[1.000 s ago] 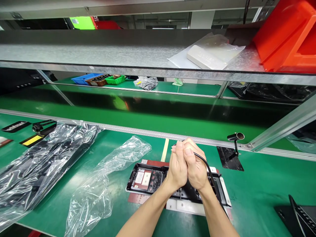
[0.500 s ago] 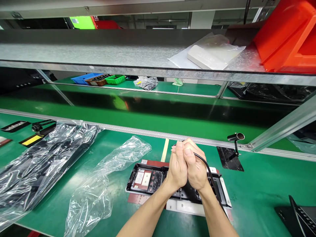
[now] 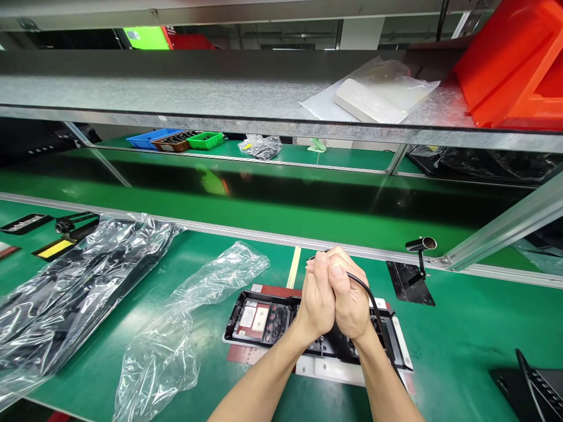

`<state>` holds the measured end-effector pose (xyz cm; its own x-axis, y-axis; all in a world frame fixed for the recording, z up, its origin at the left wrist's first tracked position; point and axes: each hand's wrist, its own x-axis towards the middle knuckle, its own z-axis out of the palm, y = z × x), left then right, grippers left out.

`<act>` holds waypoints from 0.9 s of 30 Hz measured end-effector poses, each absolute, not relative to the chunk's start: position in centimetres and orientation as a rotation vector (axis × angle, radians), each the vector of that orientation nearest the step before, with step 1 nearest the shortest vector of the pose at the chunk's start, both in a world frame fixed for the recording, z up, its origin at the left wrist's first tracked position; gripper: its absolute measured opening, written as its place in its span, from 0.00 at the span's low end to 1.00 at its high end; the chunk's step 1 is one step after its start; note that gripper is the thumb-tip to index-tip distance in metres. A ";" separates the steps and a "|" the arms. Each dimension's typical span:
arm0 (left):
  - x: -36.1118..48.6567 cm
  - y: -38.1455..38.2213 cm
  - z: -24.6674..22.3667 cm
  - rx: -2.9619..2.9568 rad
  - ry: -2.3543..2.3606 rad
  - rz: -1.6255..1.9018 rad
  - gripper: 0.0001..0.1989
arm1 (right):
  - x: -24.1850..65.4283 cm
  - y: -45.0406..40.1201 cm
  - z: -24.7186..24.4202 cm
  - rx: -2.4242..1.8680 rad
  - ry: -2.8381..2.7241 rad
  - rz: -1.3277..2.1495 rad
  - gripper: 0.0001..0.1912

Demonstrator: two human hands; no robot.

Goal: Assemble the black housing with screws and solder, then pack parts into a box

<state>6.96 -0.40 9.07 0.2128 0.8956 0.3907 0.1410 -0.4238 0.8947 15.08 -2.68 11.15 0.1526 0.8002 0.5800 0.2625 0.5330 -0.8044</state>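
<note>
Side by side and pressed together, my left hand and my right hand are both closed round a black cable. The cable leaves my right fist and curves down along the right forearm; a short bit shows above my left fingers. Below the hands lies a long black plastic housing, open side up, with labels and round holes at its left end. My hands and arms hide its middle. It rests on a reddish-brown and white fixture plate.
A clear plastic bag and bagged dark parts lie to the left. On the right are a black stand with a metal tube and a black part. Overhead, a metal shelf holds a red bin.
</note>
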 end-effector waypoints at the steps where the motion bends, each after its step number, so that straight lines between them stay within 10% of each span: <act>1: 7.0 -0.4 9.1 1.742 0.967 1.268 0.35 | 15.1 -2.7 11.1 -0.995 -1.412 0.491 0.20; 27: 7.0 -0.5 9.6 1.675 0.916 1.255 0.31 | 15.1 -2.8 11.2 -0.987 -1.401 0.472 0.21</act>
<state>7.03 -0.48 9.62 0.2343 0.9016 0.3636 0.0712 -0.3889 0.9185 15.06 -2.81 11.16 0.1659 0.7873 0.5938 0.2675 0.5436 -0.7956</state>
